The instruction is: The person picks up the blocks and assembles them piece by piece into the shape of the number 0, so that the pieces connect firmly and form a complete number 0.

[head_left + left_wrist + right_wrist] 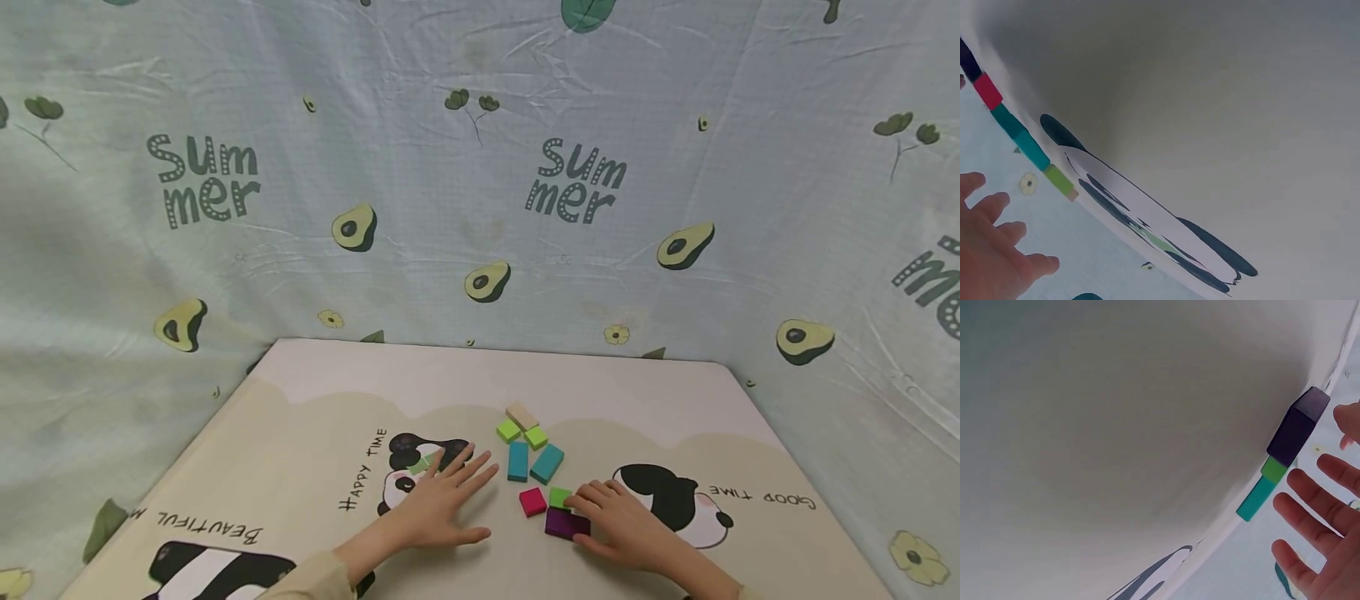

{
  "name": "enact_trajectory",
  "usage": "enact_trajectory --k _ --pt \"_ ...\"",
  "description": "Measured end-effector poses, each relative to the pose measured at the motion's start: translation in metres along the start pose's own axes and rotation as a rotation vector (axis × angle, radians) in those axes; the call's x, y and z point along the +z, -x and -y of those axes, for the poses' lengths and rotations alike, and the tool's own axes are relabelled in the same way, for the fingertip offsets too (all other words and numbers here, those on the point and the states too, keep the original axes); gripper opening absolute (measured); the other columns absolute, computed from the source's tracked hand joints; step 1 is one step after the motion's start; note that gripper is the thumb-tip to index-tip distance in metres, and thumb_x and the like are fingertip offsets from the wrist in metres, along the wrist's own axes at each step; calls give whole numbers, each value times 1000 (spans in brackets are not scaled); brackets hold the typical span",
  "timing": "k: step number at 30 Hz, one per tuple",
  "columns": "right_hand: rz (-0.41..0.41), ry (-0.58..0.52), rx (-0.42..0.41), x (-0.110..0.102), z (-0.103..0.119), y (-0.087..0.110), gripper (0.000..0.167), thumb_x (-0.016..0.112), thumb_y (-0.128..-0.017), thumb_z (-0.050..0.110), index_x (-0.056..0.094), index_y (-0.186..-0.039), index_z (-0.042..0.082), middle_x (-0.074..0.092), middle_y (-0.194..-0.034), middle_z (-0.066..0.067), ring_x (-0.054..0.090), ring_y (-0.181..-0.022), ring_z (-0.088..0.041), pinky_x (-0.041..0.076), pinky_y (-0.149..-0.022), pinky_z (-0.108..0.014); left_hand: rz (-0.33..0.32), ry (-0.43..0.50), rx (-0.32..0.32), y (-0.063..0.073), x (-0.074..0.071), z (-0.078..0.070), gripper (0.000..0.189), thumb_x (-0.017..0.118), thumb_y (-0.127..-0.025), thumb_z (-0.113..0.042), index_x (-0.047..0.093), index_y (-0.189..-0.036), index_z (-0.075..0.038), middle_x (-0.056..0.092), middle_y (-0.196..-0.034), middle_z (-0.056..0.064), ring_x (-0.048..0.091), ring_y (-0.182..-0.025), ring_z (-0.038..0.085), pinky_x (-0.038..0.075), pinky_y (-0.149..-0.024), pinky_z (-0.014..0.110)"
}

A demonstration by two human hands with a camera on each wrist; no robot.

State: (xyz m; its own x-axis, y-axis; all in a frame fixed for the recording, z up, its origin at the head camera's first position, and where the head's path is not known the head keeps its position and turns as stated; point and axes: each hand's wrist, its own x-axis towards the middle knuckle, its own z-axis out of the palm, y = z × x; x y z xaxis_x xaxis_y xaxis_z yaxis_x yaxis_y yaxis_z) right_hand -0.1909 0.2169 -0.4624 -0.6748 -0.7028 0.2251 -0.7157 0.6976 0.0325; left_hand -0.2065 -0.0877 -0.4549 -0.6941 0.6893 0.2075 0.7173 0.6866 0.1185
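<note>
Fingers [472, 468] uncurled: left hand [435, 508] spread, right hand [624, 521] by purple block [566, 523]; arranging, seemingly; next likely needs pinch

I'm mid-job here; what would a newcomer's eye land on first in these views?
Probably the bright blocks on the pale table, above all the red block and the purple block at the group's near end. Next, the left hand, fingers spread, left of the group, and the right hand at the purple block's right end. Behind hangs a cloth printed with avocados.
</note>
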Motion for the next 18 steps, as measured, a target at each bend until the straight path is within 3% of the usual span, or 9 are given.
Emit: enact_trajectory --k 8,18 --pt "39 9 -11 1 1 -4 37 55 -82 49 57 -109 23 56 -95 10 49 -90 -8 42 -79 -34 -3 -27 84 -16 3 0 74 53 -79 -55 31 -139 -17 29 -146 3 20 -136 27 21 -103 55" --pt "20 27 -59 2 0 -5 36 55 -81 49 57 -107 24 53 -90 12 45 -84 -5 41 -75 -30 3 -105 185 -39 5 -3 66 54 -81 -51 38 -135 -18 37 -142 3 31 -132 25 26 -103 51"
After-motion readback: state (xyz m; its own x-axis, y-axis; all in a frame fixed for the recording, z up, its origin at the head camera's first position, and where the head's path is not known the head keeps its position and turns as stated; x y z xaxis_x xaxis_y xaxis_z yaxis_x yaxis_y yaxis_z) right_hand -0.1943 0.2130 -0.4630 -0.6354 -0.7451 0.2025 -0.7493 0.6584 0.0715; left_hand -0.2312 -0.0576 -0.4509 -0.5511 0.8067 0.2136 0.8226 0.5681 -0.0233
